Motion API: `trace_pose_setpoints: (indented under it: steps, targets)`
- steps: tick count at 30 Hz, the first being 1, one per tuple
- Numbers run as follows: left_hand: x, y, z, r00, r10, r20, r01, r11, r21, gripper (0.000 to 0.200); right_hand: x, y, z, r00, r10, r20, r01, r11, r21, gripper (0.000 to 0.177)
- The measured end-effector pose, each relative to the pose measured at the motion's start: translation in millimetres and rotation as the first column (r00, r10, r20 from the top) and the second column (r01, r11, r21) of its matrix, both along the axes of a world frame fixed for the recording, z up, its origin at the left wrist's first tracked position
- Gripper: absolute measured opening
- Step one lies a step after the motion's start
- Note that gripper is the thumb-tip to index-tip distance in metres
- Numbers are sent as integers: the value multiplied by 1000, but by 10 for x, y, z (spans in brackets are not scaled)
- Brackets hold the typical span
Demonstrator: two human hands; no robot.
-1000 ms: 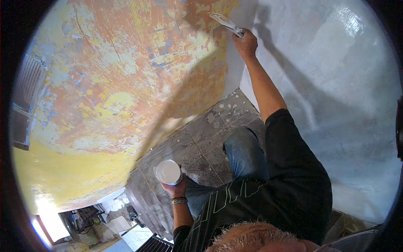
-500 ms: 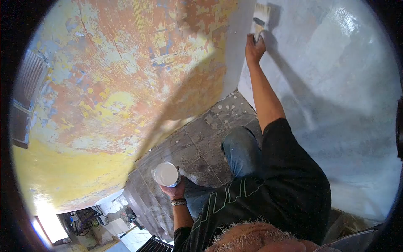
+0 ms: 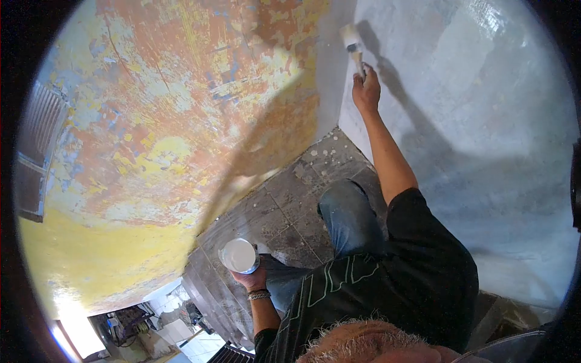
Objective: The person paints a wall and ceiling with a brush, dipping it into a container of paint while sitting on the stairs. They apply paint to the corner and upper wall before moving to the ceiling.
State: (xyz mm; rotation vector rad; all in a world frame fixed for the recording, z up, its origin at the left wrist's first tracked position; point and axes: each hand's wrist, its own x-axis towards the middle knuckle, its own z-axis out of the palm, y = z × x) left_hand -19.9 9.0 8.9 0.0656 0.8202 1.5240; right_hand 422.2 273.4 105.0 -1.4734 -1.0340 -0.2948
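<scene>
My right hand (image 3: 367,91) is wrapped round the handle of a wide paintbrush (image 3: 353,43), my arm stretched out toward the corner of the room. The brush's pale bristles point up, close to the seam between the two walls. Its shadow falls on the whitish-blue wall (image 3: 460,91) at the right. Low on the left, my left hand (image 3: 253,277) grips a round paint can (image 3: 239,256) from the side. White paint shows through the can's open top, and a bracelet sits on that wrist.
To the left rises a wall (image 3: 163,121) with peeling orange, yellow and white patches. Dark floor tiles (image 3: 278,212) spotted with paint lie below, under my bent leg (image 3: 351,218). Assorted clutter (image 3: 127,323) stands at the lower left beside a bright opening.
My right hand and the brush have moved down and slightly left, toward the wall corner. The brush has tilted to the left. My left hand holds the can nearly where it was.
</scene>
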Motion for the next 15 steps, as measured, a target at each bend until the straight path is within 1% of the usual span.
trace_pose_setpoints:
  steps: [1,2,3,5,6,7,8,9,10,12,13,14,15]
  targets:
    - [11,0,-33,995,49,-85,-49,999,-4,53,59,-110,-75,993,79,91,-65,986,-154,31]
    - [10,3,-50,981,97,-170,-99,995,0,53,111,-246,-131,972,170,165,-113,945,-308,29]
    - [-2,-10,-13,981,96,-168,-97,995,4,53,119,-468,-175,957,255,138,-183,901,-394,24]
    - [42,-57,67,998,64,-29,-64,998,-4,48,110,-717,-342,934,342,105,-300,907,-295,22]
    - [51,-75,65,998,63,-30,-63,998,-6,48,112,-705,-413,934,342,102,-299,907,-297,22]
    - [59,-67,60,995,71,-64,-73,997,-17,49,126,-677,-477,966,256,-26,-252,924,-286,22]
    - [68,-44,51,992,82,-96,-84,996,-25,49,107,-657,-437,974,167,-154,-205,938,-280,22]
    - [55,-17,10,992,82,-100,-85,996,-25,49,73,-610,-380,965,204,-164,-232,956,-181,21]
    - [27,8,-51,994,74,-78,-78,996,-47,50,59,-540,-353,964,204,-168,-234,955,-184,21]
    - [-9,12,-63,996,66,-59,-70,995,-71,52,31,-408,-268,840,437,-323,-485,870,-86,21]
    - [-12,24,-47,1000,7,0,-7,1000,-8,50,-39,-391,-211,795,470,-384,-525,850,-46,20]
    - [-4,35,-30,997,-55,56,52,997,57,49,-87,-326,-203,795,472,-382,-526,850,-45,20]
    - [27,58,-8,997,-54,56,51,997,59,49,-106,-225,-204,733,526,-430,-568,822,38,20]
